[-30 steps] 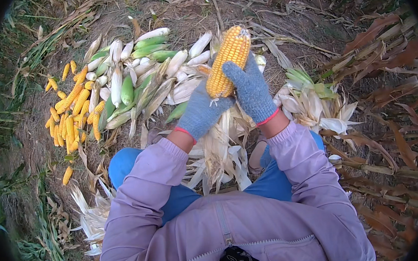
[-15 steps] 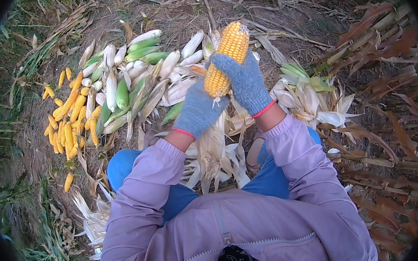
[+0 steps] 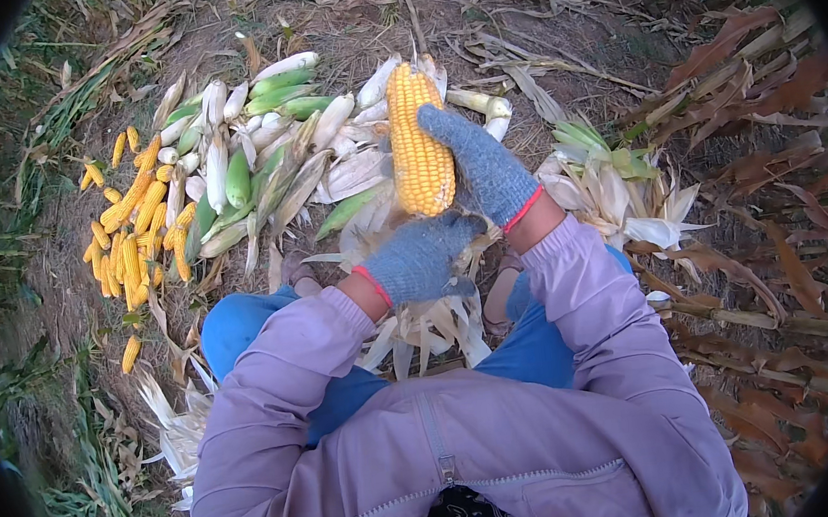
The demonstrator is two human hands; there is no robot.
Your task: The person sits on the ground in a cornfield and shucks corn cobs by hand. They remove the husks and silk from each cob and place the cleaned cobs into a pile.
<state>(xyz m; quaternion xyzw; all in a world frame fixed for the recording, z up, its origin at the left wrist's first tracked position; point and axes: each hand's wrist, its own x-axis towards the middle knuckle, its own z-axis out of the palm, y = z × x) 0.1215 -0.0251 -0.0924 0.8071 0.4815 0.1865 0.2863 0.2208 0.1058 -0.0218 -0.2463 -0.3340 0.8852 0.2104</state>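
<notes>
Though husk-stripped, yellow corn cob (image 3: 419, 138) upright between gloved left hand (image 3: 421, 256) and right hand (image 3: 485, 167).

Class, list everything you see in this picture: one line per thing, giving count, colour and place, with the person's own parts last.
husked cob: one, yellow, upright in both hands at centre
bare cobs pile: many, yellow, on the ground at left
unhusked ears: many, green and pale, heaped left of the held cob
loose husks: many, pale and green, at right
dry leaves: many, brown, far right
left hand: one, blue-grey glove, gripping the cob's base
right hand: one, blue-grey glove, on the cob's right side
</notes>
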